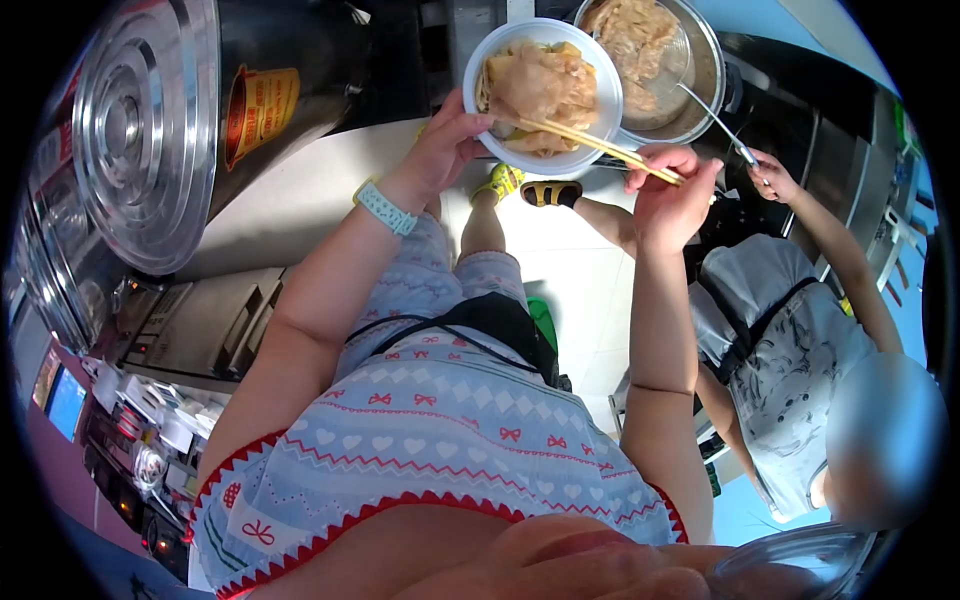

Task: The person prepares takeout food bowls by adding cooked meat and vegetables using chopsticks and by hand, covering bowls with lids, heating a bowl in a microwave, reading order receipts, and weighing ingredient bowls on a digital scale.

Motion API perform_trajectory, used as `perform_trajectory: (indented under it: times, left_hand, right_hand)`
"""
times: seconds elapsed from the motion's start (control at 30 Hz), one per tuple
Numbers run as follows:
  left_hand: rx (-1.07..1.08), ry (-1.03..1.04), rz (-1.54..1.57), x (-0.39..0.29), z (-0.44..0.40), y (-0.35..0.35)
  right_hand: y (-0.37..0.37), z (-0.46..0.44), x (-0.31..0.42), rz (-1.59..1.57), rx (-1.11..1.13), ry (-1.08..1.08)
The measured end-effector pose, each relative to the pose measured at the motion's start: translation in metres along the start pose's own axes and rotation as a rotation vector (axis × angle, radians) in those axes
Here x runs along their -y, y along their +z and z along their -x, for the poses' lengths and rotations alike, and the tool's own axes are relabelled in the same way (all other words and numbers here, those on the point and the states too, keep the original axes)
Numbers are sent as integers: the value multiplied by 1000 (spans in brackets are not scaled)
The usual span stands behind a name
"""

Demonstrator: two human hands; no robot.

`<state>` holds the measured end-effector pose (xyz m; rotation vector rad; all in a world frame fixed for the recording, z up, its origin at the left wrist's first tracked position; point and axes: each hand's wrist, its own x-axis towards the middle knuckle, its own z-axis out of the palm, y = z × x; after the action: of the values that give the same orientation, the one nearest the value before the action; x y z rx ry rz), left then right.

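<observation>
My left hand grips the near left rim of a white bowl. Inside it lie pale brownish slices that look like meat, with yellowish pieces and what look like noodles beneath. My right hand is closed around a pair of light wooden chopsticks, whose tips reach into the bowl at the food. Just right of the bowl stands a metal pot with similar slices in it. A wire strainer rests in this pot among the slices.
At the right a co-worker's hand holds the strainer's handle. A large metal lid tops a dark container at the upper left. A steel counter unit stands at the left. The floor is pale tile.
</observation>
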<state>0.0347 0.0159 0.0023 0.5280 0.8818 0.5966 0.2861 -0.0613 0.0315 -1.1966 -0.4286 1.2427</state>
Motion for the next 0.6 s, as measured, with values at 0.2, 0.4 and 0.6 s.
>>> perform_trajectory:
  times: [0.2, 0.4, 0.6]
  left_hand:
    - [14, 10, -5, 1, -4, -3]
    - [53, 22, 7, 1, -8, -2]
    - [23, 16, 35, -5, -6, 4]
  right_hand:
    - [-12, 12, 25, 132, 124, 13]
    - [-8, -8, 15, 79, -7, -134]
    - [-7, -1, -6, 119, 10, -298]
